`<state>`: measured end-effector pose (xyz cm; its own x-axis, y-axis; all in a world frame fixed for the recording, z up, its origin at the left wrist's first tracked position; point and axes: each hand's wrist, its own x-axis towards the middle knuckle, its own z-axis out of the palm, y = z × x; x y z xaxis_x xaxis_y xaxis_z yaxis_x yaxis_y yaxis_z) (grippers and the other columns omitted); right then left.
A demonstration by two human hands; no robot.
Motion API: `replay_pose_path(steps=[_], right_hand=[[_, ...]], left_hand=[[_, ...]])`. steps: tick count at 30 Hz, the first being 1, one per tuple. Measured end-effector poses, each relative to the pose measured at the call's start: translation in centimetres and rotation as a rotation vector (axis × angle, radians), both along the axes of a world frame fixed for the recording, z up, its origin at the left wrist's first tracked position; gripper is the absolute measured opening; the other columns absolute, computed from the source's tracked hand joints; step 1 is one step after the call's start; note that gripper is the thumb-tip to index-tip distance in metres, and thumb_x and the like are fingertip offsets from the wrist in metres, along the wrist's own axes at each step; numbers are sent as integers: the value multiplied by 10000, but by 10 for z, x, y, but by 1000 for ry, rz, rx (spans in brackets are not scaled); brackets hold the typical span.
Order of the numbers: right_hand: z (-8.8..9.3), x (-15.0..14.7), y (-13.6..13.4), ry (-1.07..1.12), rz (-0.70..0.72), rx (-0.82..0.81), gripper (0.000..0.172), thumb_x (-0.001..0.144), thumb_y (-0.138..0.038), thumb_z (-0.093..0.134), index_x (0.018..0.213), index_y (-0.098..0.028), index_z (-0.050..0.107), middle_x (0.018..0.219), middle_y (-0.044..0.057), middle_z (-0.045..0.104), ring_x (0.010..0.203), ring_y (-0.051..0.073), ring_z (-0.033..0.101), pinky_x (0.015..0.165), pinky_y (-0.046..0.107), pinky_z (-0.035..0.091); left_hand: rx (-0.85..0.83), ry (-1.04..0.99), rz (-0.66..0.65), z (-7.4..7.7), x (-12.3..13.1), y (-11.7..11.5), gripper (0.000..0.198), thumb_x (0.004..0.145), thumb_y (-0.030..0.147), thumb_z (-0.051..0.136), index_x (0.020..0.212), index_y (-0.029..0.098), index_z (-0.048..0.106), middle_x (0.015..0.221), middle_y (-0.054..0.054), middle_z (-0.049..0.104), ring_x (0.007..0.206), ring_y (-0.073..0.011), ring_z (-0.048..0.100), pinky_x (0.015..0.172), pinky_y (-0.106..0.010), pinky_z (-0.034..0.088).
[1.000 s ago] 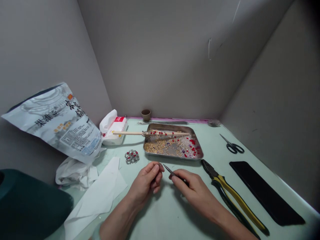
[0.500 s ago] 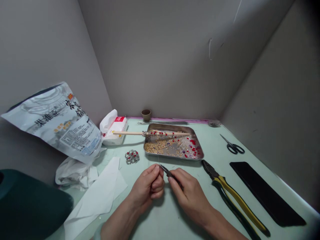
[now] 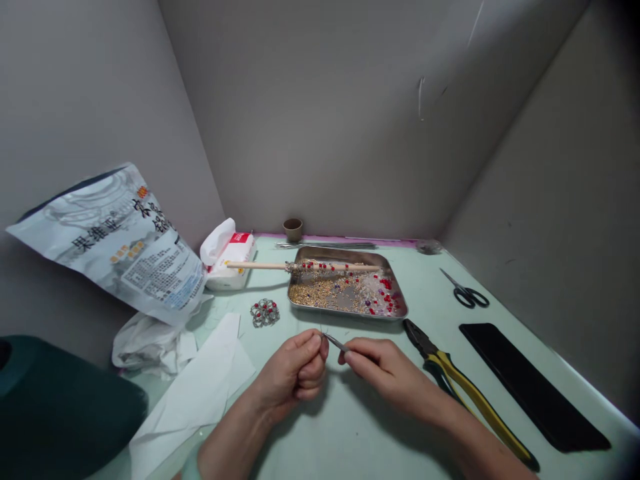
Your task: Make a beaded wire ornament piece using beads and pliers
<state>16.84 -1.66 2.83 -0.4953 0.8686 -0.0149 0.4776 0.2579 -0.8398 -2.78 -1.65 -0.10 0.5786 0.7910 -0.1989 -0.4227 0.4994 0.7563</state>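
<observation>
My left hand (image 3: 297, 367) is closed in a pinch around a thin wire (image 3: 323, 325), of which only a short, fine end shows above the fingertips. My right hand (image 3: 383, 367) grips a pair of slim metal tweezers (image 3: 337, 343). Their pointed tip meets the wire right beside my left fingertips. Beyond both hands lies a metal tray (image 3: 345, 315) with gold, red and clear beads (image 3: 320, 293). A wooden stick (image 3: 255, 265) strung about with red beads and wire rests across it. Left of the tray sits a wire piece with red beads (image 3: 265, 313).
Large pliers (image 3: 475, 393), a black flat case (image 3: 533, 387) and scissors (image 3: 467, 293) lie to the right. On the left are a tissue pack (image 3: 233, 263), white paper (image 3: 193, 393), a standing pouch (image 3: 120, 247) and a dark green object (image 3: 65, 407). A small cup (image 3: 293, 230) stands behind the tray.
My right hand has turned and shifted slightly right, so the tweezers now lie at a flatter angle with their tip still at my left fingertips. My left hand has barely moved.
</observation>
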Motion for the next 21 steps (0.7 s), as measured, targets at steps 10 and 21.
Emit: replay_pose_path(steps=[10,21], right_hand=[[7,0,3,-100,-30,141,282,937,-262,427,709,-171,566,682,-12,530,646,116,457,590,239,321],[8,-1,-2,-245,-240,324,238,926,-290,450,889,-177,656,811,43,617,740,168,542,679,285,392]], left_hand=[[47,114,79,2,1,3,219,911,385,477,840,182,515,481,99,251,424,-54,100,381,-174,116],[116,315,272,9,7,3,275,837,439,567,905,173,551,498,93,352,407,-41,173,375,-168,165]])
